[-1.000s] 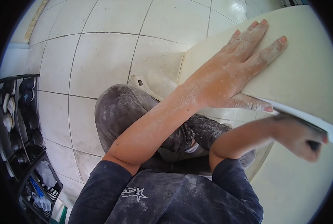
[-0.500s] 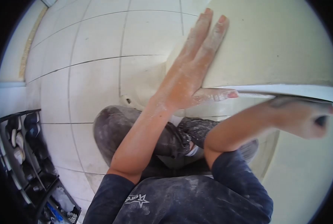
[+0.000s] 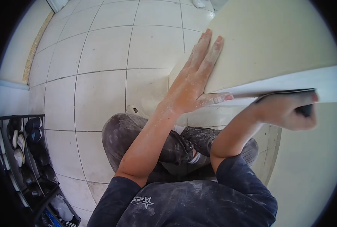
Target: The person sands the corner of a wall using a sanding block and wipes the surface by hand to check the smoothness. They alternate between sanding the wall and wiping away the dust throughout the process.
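Observation:
My left hand point(image 3: 193, 81), dusted white, lies with straight fingers along the edge of a cream wall panel point(image 3: 274, 41). Its thumb reaches along the panel's narrow white end face point(image 3: 289, 77). On the right, my right hand point(image 3: 285, 111) is closed in a fist around the black handle of a flat, thin dark-edged tool point(image 3: 289, 92). The tool is seen edge-on along that white face, so I cannot make out its exact kind. Motion blurs the right hand slightly.
My bent legs point(image 3: 127, 132) in dusty dark trousers are below my arms. White floor tiles point(image 3: 100, 90) spread to the left. A black rack point(image 3: 32, 159) of shoes stands at lower left, and a pale wall point(image 3: 308, 162) rises at right.
My right hand has moved left along the white face with the flat tool. The view has shifted a little; my left hand keeps its place on the panel edge.

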Demonstrator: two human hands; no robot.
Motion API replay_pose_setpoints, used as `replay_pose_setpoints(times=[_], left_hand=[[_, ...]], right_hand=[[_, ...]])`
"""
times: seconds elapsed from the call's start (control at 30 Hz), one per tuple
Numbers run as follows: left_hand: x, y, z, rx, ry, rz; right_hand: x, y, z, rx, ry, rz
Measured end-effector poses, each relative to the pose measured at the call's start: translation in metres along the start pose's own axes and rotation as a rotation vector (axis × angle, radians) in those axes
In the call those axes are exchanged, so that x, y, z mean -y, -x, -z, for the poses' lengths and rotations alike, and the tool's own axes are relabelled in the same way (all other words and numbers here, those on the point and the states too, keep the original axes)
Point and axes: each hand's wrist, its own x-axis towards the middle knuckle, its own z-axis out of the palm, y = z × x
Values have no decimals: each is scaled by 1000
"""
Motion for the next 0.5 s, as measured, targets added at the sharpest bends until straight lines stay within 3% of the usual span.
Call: replay_pose_setpoints(times=[0.03, 0.13, 0.23, 0.27, 0.3, 0.33, 0.37, 0.5], left_hand=[[0, 0, -1, -3, 3, 2], [0, 1, -2, -12, 4, 9], [0, 2, 0, -6, -24, 8], [1, 2, 2, -1, -41, 4], [0, 1, 2, 2, -48, 18], [-1, 2, 2, 11, -57, 33], [-1, 2, 3, 24, -66, 48], [-4, 2, 2, 22, -33, 43]], right_hand=[[8, -11, -5, 7, -94, -28], [-22, 2, 6, -51, 150, 190], [-56, 69, 42, 90, 178, 516], [-60, 98, 54, 132, 148, 461], [-55, 117, 59, 146, 12, 264], [-63, 112, 58, 146, 85, 292], [-59, 93, 50, 144, 162, 316], [-2, -5, 0, 19, 108, -19]])
